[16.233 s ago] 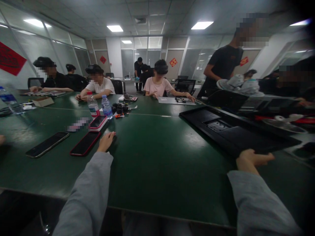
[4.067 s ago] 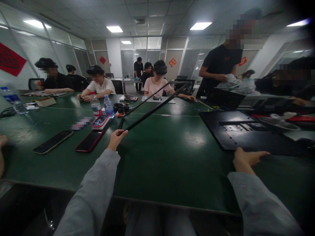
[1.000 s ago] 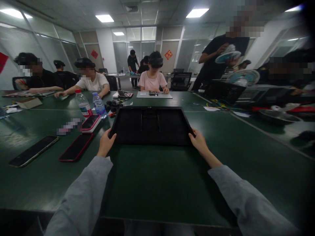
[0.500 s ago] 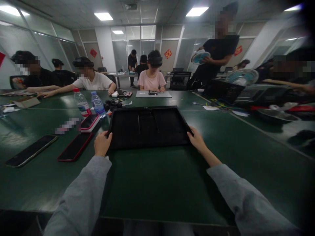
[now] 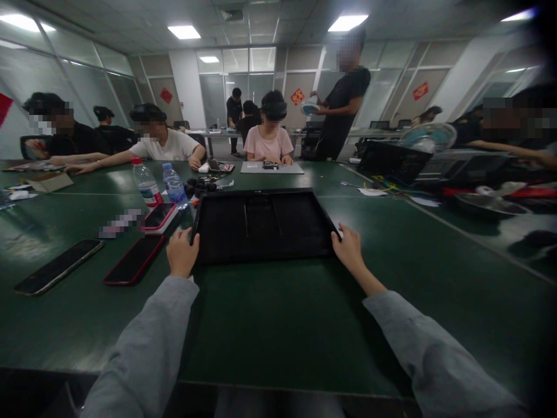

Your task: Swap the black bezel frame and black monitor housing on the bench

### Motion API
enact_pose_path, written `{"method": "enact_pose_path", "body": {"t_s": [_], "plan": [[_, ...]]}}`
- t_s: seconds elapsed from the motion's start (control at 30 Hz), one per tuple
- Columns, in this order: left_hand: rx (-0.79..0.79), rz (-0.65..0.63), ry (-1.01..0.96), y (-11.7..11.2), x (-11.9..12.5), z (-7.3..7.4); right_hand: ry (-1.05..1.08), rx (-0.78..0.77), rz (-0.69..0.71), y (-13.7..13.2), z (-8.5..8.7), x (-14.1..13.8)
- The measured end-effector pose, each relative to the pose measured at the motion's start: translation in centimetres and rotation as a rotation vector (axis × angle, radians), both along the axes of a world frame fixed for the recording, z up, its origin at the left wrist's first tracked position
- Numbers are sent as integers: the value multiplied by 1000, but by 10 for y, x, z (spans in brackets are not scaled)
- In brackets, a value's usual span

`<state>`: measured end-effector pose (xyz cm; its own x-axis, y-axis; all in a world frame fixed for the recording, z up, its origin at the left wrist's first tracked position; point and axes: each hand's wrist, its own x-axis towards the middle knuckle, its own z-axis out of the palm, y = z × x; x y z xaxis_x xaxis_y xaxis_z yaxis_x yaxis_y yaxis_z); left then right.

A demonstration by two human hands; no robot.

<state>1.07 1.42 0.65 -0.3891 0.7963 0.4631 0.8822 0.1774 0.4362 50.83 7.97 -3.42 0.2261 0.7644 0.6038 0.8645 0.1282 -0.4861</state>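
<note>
A large flat black panel (image 5: 261, 226), like the back cover of a monitor, lies on the green table (image 5: 278, 325) straight ahead of me. My left hand (image 5: 183, 253) grips its near left corner with curled fingers. At the near right corner my right hand (image 5: 347, 248) holds the edge, fingers closed on it. Both my arms wear grey sleeves.
Left of the panel lie a red-cased phone (image 5: 134, 260), a dark phone (image 5: 58, 266) and a phone on a pink box (image 5: 160, 216). Two water bottles (image 5: 147, 184) stand behind them. Seated people line the far side; one person (image 5: 342, 98) stands carrying something. Fans and black parts (image 5: 435, 157) crowd the right.
The panel has settled flat and slightly nearer between my hands. The standing person has walked left, away from the table's right end.
</note>
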Motion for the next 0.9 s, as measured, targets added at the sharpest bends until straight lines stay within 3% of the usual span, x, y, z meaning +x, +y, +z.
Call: {"method": "enact_pose_path", "body": {"t_s": [0.17, 0.53, 0.67, 0.9], "plan": [[125, -45, 142, -7, 24, 7, -156, 64, -57, -18, 16, -37], [107, -315, 194, -3, 75, 6, -307, 31, 257, -46, 19, -157], [49, -304, 226, 0, 76, 0, -374, -13, 318, -50, 18, -171], [33, -320, 214, 3, 74, -3, -369, -8, 344, -46, 17, -167]]}}
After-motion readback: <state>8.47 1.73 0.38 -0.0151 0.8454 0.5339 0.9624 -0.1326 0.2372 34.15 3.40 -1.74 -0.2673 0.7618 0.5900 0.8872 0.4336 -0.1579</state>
